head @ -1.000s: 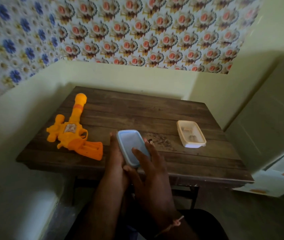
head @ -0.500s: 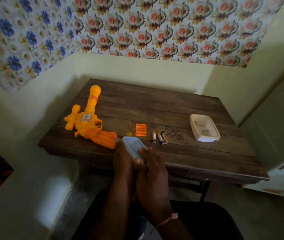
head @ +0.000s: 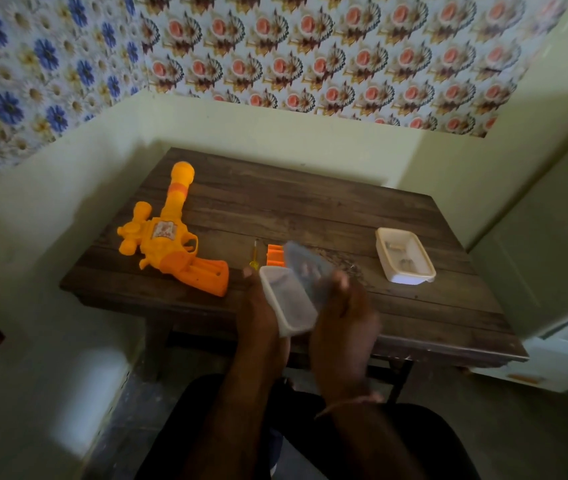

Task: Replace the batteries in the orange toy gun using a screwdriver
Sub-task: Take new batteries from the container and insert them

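The orange toy gun lies on the left of the wooden table, its grip open toward me. A small yellow-handled screwdriver and the orange battery cover lie just right of it. My left hand holds a small white box above the table's front edge. My right hand holds its translucent blue lid, lifted off and tilted. The batteries seen earlier are hidden behind the lid and my hands.
A second white box, open with small items inside, stands on the right of the table. Walls close in the table at the back and left. A pale cabinet stands to the right.
The blue lid has come off the small box: my right hand lifted it up and to the right while my left hand kept the box. The view also shifted.
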